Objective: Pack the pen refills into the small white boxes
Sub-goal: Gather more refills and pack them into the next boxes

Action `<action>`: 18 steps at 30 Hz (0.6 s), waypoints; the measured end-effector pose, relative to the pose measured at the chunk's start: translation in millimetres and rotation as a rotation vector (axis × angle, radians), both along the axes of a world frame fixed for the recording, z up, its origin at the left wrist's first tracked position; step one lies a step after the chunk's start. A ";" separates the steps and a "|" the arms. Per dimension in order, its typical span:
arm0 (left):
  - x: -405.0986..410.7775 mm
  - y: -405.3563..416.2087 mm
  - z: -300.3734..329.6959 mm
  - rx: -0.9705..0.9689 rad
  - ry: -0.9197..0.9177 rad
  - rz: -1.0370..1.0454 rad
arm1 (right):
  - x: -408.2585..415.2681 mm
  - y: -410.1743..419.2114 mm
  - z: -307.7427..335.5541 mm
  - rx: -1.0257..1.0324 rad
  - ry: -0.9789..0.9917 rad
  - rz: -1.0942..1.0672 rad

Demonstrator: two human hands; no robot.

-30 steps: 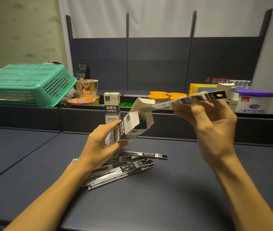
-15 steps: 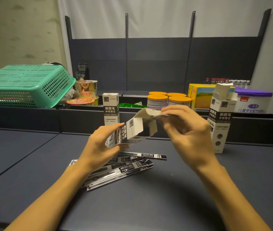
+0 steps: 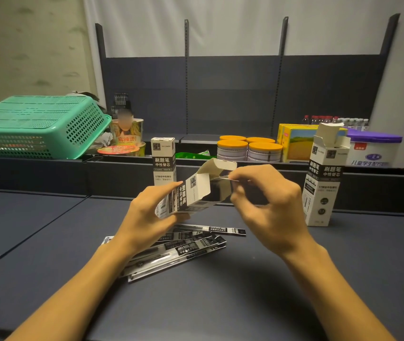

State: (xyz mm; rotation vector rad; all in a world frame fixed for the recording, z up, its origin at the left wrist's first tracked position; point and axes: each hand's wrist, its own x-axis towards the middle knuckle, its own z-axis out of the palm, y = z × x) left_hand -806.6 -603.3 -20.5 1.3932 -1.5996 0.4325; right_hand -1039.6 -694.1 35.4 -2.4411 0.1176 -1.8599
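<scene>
My left hand [image 3: 146, 215] grips a small white box [image 3: 191, 193] held tilted above the table, its open mouth facing right with the top flap raised. At that mouth my right hand [image 3: 267, 205] pinches the end of a packaged pen refill [image 3: 223, 178], most of which is inside the box. Several more packaged refills [image 3: 188, 244] lie in a loose pile on the dark table under my hands. A closed white box [image 3: 163, 161] stands upright behind the pile. An open white box [image 3: 324, 178] stands upright at the right.
A green plastic basket [image 3: 36, 126] lies upturned on the back ledge at left, beside instant noodle cups [image 3: 127, 136]. Orange-lidded jars [image 3: 250, 148], a yellow box [image 3: 297, 141] and a purple-lidded tub [image 3: 376, 148] sit on the ledge at right. Dark shelving rises behind.
My right hand moved left from up at the right to the box mouth, sliding the refill it held into the box. The open box at right came into view.
</scene>
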 end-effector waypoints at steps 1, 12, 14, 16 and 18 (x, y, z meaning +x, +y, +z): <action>-0.3 -0.1 0.2 0.000 -0.002 -0.001 | 0.6 0.0 -0.3 -0.020 0.007 -0.023; 0.4 0.0 -0.4 0.005 -0.033 -0.023 | 9.5 -5.2 -8.4 -0.022 0.224 -0.075; 0.5 0.2 0.1 0.002 -0.039 -0.022 | 8.4 -3.9 -7.9 0.015 0.184 -0.050; 0.1 0.8 0.6 0.001 -0.043 -0.019 | 7.9 -3.1 -6.9 0.030 0.147 -0.032; -1.0 1.5 0.5 0.006 -0.048 -0.020 | 9.0 -4.8 -7.9 -0.003 0.144 -0.045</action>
